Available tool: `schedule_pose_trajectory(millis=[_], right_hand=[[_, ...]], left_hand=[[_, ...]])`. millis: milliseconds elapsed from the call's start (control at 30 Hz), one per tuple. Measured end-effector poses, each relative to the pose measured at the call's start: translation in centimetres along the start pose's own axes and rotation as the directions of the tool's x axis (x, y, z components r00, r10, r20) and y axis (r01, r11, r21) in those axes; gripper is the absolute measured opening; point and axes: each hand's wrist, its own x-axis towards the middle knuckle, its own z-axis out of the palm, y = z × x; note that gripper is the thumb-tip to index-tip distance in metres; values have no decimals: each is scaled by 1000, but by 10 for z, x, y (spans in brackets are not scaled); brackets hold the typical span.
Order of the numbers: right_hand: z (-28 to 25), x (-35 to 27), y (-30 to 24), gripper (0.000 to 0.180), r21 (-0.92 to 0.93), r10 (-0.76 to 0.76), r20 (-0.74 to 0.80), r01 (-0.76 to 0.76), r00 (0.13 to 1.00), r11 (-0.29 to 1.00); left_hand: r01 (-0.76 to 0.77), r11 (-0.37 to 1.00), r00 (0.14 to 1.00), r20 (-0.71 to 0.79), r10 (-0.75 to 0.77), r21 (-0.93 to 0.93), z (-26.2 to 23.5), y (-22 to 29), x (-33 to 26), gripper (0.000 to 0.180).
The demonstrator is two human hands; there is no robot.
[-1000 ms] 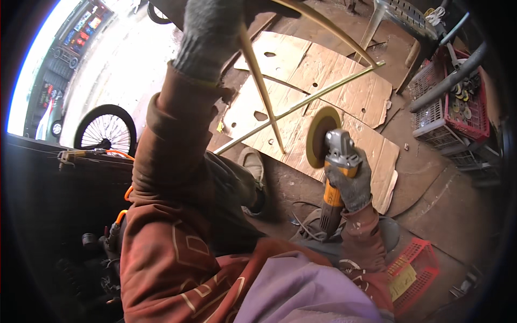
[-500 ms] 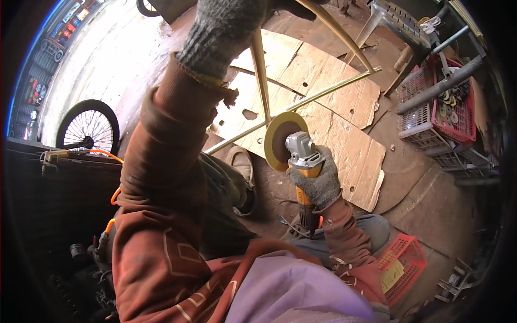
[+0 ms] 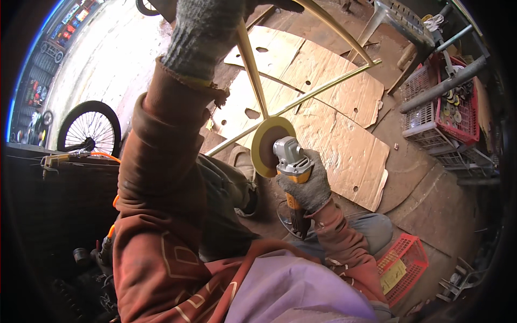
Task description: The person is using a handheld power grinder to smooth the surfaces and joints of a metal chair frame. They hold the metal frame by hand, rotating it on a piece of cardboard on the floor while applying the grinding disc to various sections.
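My right hand [image 3: 311, 184], in a grey knit glove, is wrapped round the yellow-and-black body of an angle grinder [image 3: 291, 154]. Its round disc [image 3: 263, 145], dark with a yellow rim, faces left; in the picture it overlaps the lower bar of a brass-coloured tubular metal frame [image 3: 318, 90], and contact cannot be told. At the top edge my left hand [image 3: 202, 37], gloved alike, grips the frame's upper part; its fingers are partly cut off by the picture's edge. Slanting tubes run down from there to the long lower bar.
Flattened cardboard [image 3: 344, 145] lies on the brown floor under the frame. Crates [image 3: 417, 129] with discs and a metal stool [image 3: 401, 24] stand at right. A red basket [image 3: 404, 269] sits by my right knee. A spoked wheel [image 3: 90, 129] and an orange hose [image 3: 105, 156] are left.
The grinder in my right hand has shifted a little left and down, its disc now lower beside the bar. My left hand has moved slightly left, and the frame's upper tubes tilt with it.
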Motion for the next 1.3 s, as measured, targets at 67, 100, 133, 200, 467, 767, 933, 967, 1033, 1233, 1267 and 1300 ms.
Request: schedule_pose_trajectory(millis=[67,100,133,200,467,767,933,967,1033,1233,1267,1300], right_hand=[[-1,6,-5,71,6,-17,8,17,1000,1000],[-5,8,-5,71,25,-5,-6,5,1000,1000],[-10,11,-6,71,45,7,-20,-7,1000,999],[-9,12,-14,73,193,80,-8,-77,997,978],[9,-3,-1,75,123,25,48,-31,999,992],[-39,6,0,60,196,72,-159,-40,985,980],[-93,-16,-13,47,409,28,-317,110,948,906],[-107,-26,-23,45,434,65,-346,99,936,895],[-138,-46,-36,34,308,-64,-453,223,889,925],[-193,-93,-18,77,485,-44,-648,456,760,746],[-205,-99,-9,77,517,-15,-657,465,754,719],[-216,-104,-5,76,549,12,-664,478,747,685]], left_hand=[[3,1000,1000,7,-3,13,-4,3,-2,33],[3,1000,1000,15,-3,-3,-4,-3,-2,33],[5,1000,1000,19,-5,-20,-5,-9,-2,33],[3,1000,1000,28,-2,-30,-7,-15,1,34],[15,1000,996,84,-14,-9,-21,-8,3,37],[27,999,987,162,-22,-26,-48,-28,10,40],[148,977,958,268,-102,-155,-54,-18,15,40],[164,970,952,288,-108,-178,-59,-22,17,41],[196,956,936,333,-116,-217,-59,-21,20,41],[216,976,957,-207,-204,36,-91,-32,33,26],[204,978,951,-248,-186,49,-92,-35,37,25],[187,980,944,-288,-162,62,-88,-37,42,24]])
